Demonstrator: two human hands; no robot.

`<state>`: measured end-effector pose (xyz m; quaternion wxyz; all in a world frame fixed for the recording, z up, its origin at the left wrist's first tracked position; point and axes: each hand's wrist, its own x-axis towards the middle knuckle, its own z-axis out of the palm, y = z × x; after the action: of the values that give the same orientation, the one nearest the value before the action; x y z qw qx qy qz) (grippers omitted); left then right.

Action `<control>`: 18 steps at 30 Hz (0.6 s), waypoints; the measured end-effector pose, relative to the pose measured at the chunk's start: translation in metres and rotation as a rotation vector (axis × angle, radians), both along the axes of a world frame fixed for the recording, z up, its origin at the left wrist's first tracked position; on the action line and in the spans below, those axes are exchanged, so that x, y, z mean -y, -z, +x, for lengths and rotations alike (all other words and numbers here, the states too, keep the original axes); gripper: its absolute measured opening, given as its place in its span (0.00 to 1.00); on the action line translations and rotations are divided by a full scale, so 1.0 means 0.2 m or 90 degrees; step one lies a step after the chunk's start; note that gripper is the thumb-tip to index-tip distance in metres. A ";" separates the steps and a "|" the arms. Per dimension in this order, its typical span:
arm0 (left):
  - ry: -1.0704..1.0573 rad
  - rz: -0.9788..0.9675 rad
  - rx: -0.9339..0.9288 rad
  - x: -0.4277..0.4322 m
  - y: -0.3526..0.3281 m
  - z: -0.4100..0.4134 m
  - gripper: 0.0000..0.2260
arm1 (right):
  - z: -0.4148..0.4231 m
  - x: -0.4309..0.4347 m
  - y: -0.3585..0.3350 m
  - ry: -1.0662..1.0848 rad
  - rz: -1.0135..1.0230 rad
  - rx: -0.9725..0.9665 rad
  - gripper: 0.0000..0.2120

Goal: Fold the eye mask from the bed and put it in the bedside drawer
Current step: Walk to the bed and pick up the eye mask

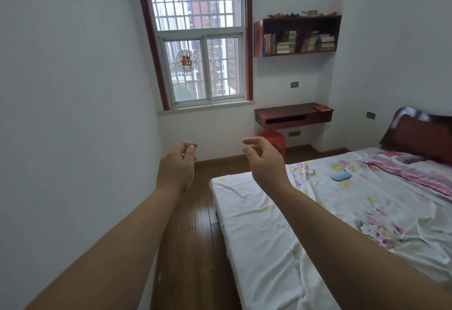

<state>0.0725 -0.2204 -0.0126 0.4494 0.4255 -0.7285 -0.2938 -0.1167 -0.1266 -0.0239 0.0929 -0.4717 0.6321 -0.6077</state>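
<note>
Both bare arms are stretched forward, hands raised in mid-air over the gap between wall and bed. Neither holds anything.

Left hand [179, 162]: fingers curled loosely inward, tips bunched near the thumb, not gripping anything. It hangs above the brown wood-plank floor [195, 236], close to the plain white left wall [73, 114].

Right hand [265, 160]: fingers [252, 141] slightly spread and bent, thumb apart from the index, palm turned inward toward the left hand. It is over the near left corner area of the bed, not touching it.

Task item: the small blue oval fabric eye mask [339, 176] lies flat on the white floral-print bed sheet [269, 224], well apart from both hands, to the right of the right hand. It looks unfolded, though it is too small to be sure. Just beyond it is a pink-and-purple striped folded blanket [415, 175], near the dark red wooden headboard [420, 136].

A bedside drawer is not identifiable. The only drawer-like unit visible is the dark red wall-mounted wooden shelf-desk [293, 115] under the window side wall, with a red plastic stool [271, 139] below it. A dark red wall bookshelf with books [298, 36] hangs above. The red-framed barred window [198, 45] is at centre.
</note>
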 end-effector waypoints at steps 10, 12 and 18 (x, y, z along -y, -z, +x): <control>0.005 -0.011 0.001 0.63 0.05 -0.09 0.13 | -0.11 0.62 0.07 0.010 0.013 0.029 0.09; 0.004 -0.022 -0.003 0.80 0.03 -0.10 0.13 | -0.13 0.79 0.07 0.006 0.004 0.034 0.10; -0.028 -0.044 -0.005 1.33 -0.04 -0.14 0.10 | -0.21 1.31 0.12 -0.004 0.010 0.063 0.09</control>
<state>0.0448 -0.4869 -0.0048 0.4729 0.4245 -0.7272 -0.2597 -0.1585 -0.3877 -0.0484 0.1295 -0.4421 0.6304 -0.6249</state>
